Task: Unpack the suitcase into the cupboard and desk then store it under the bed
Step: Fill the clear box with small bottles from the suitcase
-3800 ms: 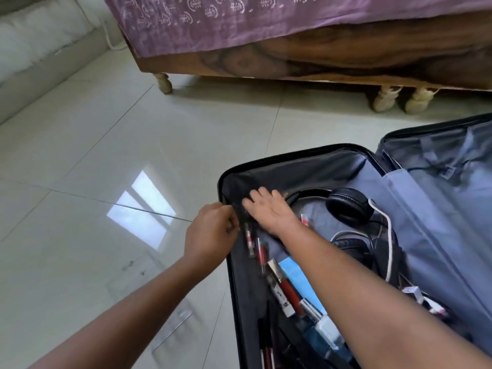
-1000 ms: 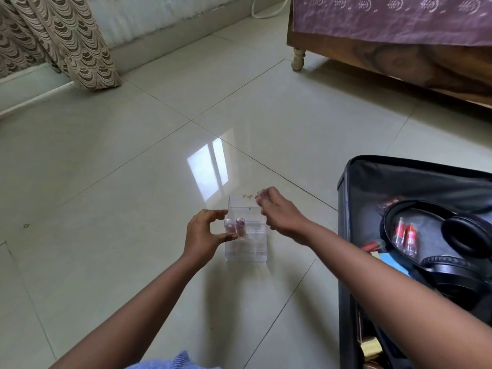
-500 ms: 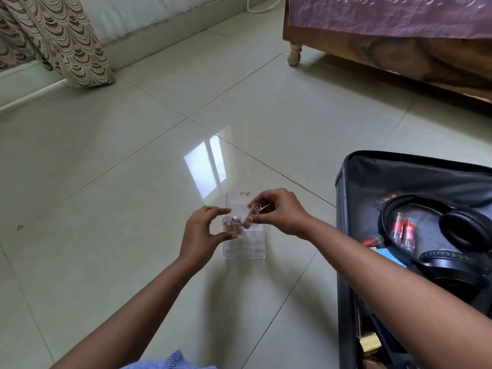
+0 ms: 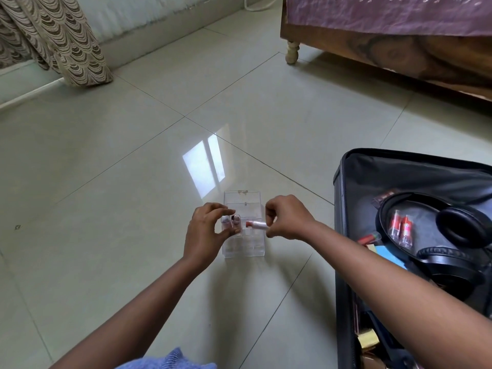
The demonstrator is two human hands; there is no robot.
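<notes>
A clear acrylic organiser box (image 4: 243, 245) with small compartments stands on the tiled floor in front of me. My left hand (image 4: 205, 233) pinches two small clear tubes (image 4: 230, 221) just above the box's left side. My right hand (image 4: 286, 217) pinches a third tube (image 4: 256, 225), pink-tipped and lying sideways, over the box's right side. The open black suitcase (image 4: 343, 198) lies at the right. Inside it are black headphones (image 4: 458, 230), two red tubes (image 4: 400, 227) and other small items.
A wooden bed (image 4: 399, 46) with a purple cover stands at the back right on a turned leg (image 4: 292, 51). A patterned curtain (image 4: 56, 41) hangs at the back left. A white cable (image 4: 255, 5) runs along the far wall.
My hands left the suitcase and moved to the organiser box on the floor. In the last half second my right hand has tipped its tube sideways and drawn it slightly right.
</notes>
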